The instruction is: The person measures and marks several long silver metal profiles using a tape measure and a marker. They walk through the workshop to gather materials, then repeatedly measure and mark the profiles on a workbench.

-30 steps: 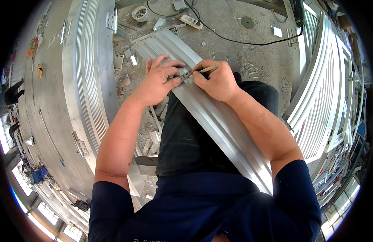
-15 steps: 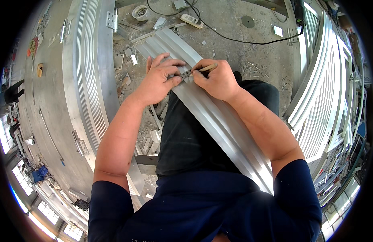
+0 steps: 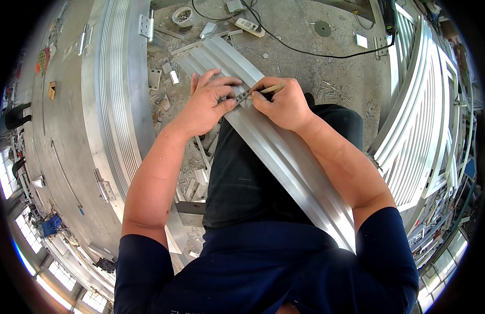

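A long ribbed aluminium profile (image 3: 284,157) lies slantwise across my lap, running from the upper left to the lower right. My left hand (image 3: 206,102) presses a small grey metal piece (image 3: 242,96) flat against the profile's upper part. My right hand (image 3: 284,104) grips a pencil (image 3: 271,89), whose tip sits beside that metal piece. Both hands touch each other over the profile.
A large aluminium door frame with hinges (image 3: 117,104) lies on the floor at left. White slatted frames (image 3: 426,120) stand at right. On the concrete floor ahead are offcuts (image 3: 166,78), a small bowl of screws (image 3: 183,15), a power strip (image 3: 250,26) and a black cable (image 3: 316,52).
Hands stay on the profile; the left hand's fingers have shifted slightly over the metal piece, and the pencil has barely moved.
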The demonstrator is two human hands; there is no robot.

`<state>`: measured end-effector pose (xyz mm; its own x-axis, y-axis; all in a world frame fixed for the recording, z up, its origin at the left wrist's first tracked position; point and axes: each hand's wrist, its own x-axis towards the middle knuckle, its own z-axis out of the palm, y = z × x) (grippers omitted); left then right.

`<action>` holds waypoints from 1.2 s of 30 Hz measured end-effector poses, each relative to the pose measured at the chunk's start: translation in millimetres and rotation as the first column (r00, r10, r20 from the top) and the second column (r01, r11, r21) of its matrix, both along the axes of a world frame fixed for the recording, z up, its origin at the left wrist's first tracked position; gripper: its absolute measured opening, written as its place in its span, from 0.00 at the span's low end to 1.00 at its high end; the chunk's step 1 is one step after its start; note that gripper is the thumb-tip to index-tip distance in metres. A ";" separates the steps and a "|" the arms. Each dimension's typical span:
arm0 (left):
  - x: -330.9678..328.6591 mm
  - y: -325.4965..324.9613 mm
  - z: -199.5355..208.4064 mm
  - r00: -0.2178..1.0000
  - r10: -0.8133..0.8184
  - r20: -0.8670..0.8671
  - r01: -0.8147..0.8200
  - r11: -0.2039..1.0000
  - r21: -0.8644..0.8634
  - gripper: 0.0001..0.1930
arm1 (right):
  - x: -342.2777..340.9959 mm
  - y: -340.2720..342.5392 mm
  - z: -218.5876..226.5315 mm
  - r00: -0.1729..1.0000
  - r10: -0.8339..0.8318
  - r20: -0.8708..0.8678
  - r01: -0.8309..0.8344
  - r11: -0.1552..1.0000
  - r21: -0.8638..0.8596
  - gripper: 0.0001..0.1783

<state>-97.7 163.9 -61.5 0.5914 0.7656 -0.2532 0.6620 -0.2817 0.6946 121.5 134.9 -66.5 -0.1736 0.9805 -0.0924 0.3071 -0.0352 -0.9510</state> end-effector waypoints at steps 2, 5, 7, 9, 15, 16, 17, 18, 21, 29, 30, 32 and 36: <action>-0.4 -0.3 -0.6 1.000 0.001 0.003 -0.001 1.000 0.003 0.07 | -0.1 -0.1 1.7 1.000 0.011 0.024 -0.011 1.000 0.006 0.07; -0.2 -0.7 0.2 1.000 0.004 0.002 -0.004 1.000 0.008 0.07 | 3.0 -0.9 6.4 1.000 -0.011 0.012 0.011 1.000 -0.001 0.06; 0.7 -0.6 1.1 1.000 -0.002 -0.002 0.002 1.000 0.007 0.07 | 9.4 -4.8 -2.5 0.986 -0.111 -0.128 0.116 0.993 0.035 0.05; 0.2 -0.5 1.2 1.000 -0.007 -0.011 0.007 1.000 0.000 0.06 | 13.9 -0.2 1.8 0.938 -0.264 -0.223 0.268 0.963 -0.013 0.05; -1.6 -1.7 -0.3 1.000 0.001 0.000 -0.001 1.000 0.002 0.06 | 71.6 25.8 -31.0 0.978 0.089 0.188 -0.049 0.977 -0.210 0.18; -0.6 -0.9 0.2 1.000 -0.002 0.000 0.002 1.000 0.006 0.06 | 75.0 24.6 -40.1 0.972 0.190 0.140 -0.144 0.948 -0.285 0.23; -1.2 -1.6 1.5 1.000 -0.001 -0.005 0.001 1.000 0.009 0.06 | 73.5 23.3 -42.9 0.970 0.224 0.097 -0.181 0.928 -0.327 0.23; -1.5 -2.4 2.4 1.000 0.001 -0.011 -0.001 1.000 0.012 0.06 | 71.1 22.6 -46.0 0.966 0.255 0.052 -0.219 0.904 -0.366 0.24; -2.2 -4.8 -0.1 1.000 0.016 0.016 -0.017 0.999 0.028 0.07 | 61.8 18.2 -53.3 0.973 0.230 0.015 -0.205 0.894 -0.399 0.24; 1.6 -16.5 7.1 0.992 0.087 0.092 -0.098 0.987 0.125 0.07 | 91.3 14.2 -16.4 0.959 0.116 0.258 -0.090 0.990 -0.110 0.15; 1.4 -19.8 10.0 0.990 0.105 0.089 -0.117 0.983 0.143 0.07 | 93.1 11.9 6.6 0.918 0.141 0.371 -0.124 0.990 -0.069 0.14; 4.9 -26.6 22.8 0.993 0.070 0.097 -0.091 0.968 0.235 0.08 | 103.0 3.7 35.7 0.811 0.127 0.571 -0.258 0.953 0.155 0.10; 17.7 -49.6 33.9 0.839 0.322 0.438 -0.487 0.805 0.340 0.16 | 129.4 -30.5 84.9 0.682 0.121 0.721 -0.240 0.969 0.064 0.08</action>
<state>-80.0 114.3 -27.6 0.1852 0.9330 0.3087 0.5238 -0.3594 0.7723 250.8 104.4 18.4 -0.2900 0.9487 -0.1258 0.8750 0.2096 -0.4364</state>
